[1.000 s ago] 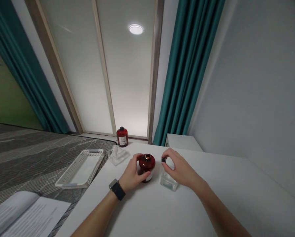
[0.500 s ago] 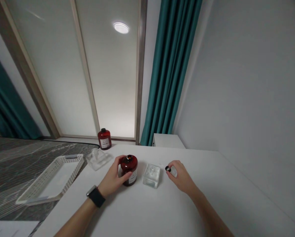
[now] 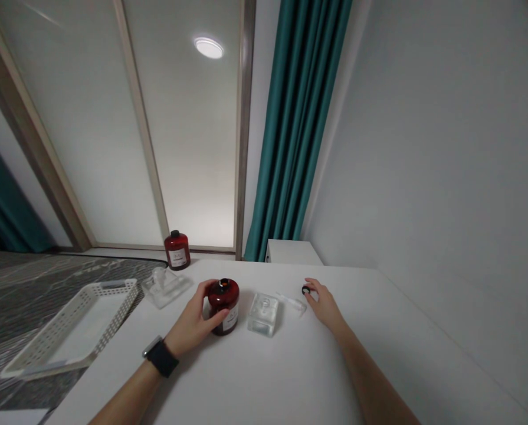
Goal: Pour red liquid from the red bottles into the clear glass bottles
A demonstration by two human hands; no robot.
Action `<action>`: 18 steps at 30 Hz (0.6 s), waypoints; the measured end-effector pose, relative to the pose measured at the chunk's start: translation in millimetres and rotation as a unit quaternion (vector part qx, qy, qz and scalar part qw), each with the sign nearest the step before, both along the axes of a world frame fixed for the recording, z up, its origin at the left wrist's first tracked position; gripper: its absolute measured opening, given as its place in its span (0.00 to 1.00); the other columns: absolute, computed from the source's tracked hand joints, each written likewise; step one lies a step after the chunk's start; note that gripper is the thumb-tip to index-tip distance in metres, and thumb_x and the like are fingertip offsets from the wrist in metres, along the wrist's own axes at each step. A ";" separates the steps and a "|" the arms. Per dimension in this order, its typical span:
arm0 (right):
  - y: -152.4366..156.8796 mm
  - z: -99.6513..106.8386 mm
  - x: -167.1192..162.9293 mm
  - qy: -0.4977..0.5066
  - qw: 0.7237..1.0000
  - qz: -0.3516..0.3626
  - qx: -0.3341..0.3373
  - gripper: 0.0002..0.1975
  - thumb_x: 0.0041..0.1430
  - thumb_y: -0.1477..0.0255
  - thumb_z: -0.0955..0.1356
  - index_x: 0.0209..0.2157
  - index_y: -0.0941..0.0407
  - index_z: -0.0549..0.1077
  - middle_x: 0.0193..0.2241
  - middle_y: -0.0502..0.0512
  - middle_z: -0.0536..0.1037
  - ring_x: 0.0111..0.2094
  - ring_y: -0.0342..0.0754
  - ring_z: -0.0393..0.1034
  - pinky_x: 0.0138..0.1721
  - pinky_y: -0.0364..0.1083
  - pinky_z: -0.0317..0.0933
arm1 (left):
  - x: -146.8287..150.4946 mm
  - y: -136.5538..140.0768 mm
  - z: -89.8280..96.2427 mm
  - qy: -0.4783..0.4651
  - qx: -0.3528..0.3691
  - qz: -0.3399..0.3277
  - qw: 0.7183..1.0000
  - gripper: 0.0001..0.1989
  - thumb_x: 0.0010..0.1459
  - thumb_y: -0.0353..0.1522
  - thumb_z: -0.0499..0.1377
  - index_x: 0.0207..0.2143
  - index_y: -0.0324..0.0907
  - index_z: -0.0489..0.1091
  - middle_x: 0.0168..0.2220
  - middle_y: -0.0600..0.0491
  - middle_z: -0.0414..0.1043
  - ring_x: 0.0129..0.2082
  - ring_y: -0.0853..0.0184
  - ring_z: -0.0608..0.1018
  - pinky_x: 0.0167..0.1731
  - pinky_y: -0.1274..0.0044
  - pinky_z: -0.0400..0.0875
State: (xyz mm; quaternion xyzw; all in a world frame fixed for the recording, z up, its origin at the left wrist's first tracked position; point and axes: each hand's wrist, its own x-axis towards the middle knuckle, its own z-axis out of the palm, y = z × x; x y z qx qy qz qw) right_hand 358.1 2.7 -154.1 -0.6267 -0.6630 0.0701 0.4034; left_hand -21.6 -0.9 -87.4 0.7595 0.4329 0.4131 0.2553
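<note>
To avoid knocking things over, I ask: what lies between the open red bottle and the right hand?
Head view: beside the open red bottle, a square clear bottle; then, nearer the right hand, a slender clear piece.

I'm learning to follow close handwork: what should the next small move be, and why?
Probably to rest the black cap on the white table and let go: the right hand appears to pinch the cap low near the table, while the left hand holds the open red bottle, so freeing the right hand seems sensible.
</note>
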 end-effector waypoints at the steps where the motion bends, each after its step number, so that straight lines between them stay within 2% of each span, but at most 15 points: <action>1: 0.5 -1.2 0.8 -0.002 1.000 0.000 -0.001 0.19 0.55 0.76 0.65 0.50 0.55 0.69 0.42 0.59 0.81 0.46 0.54 0.74 0.50 0.56 0.65 | 0.1 -0.1 0.3 0.001 0.001 -0.001 1.000 0.26 0.56 0.37 0.61 0.54 0.42 0.57 0.53 0.44 0.70 0.54 0.52 0.73 0.56 0.57 0.66; 10: 2.6 -6.4 2.3 0.006 1.000 -0.010 0.007 0.21 0.53 0.75 0.66 0.50 0.53 0.71 0.43 0.57 0.82 0.46 0.55 0.74 0.51 0.56 0.65 | 0.9 0.4 0.1 0.006 -0.012 0.001 1.000 0.28 0.55 0.39 0.60 0.55 0.41 0.56 0.53 0.42 0.69 0.55 0.51 0.73 0.57 0.56 0.65; 15: -6.2 10.2 -4.8 0.027 0.998 -0.045 0.047 0.16 0.57 0.72 0.63 0.47 0.55 0.73 0.46 0.62 0.78 0.50 0.58 0.70 0.55 0.61 0.60 | -0.1 0.4 -0.5 0.000 -0.016 -0.004 1.000 0.28 0.55 0.39 0.61 0.55 0.41 0.56 0.53 0.43 0.69 0.54 0.51 0.73 0.57 0.58 0.65; 18: -18.8 23.3 -27.2 0.042 0.997 -0.035 0.059 0.14 0.60 0.69 0.62 0.46 0.55 0.72 0.45 0.62 0.78 0.49 0.58 0.70 0.55 0.62 0.59 | 0.2 -0.5 0.2 -0.005 -0.018 -0.006 1.000 0.28 0.55 0.39 0.61 0.55 0.41 0.56 0.53 0.42 0.69 0.54 0.51 0.73 0.57 0.59 0.65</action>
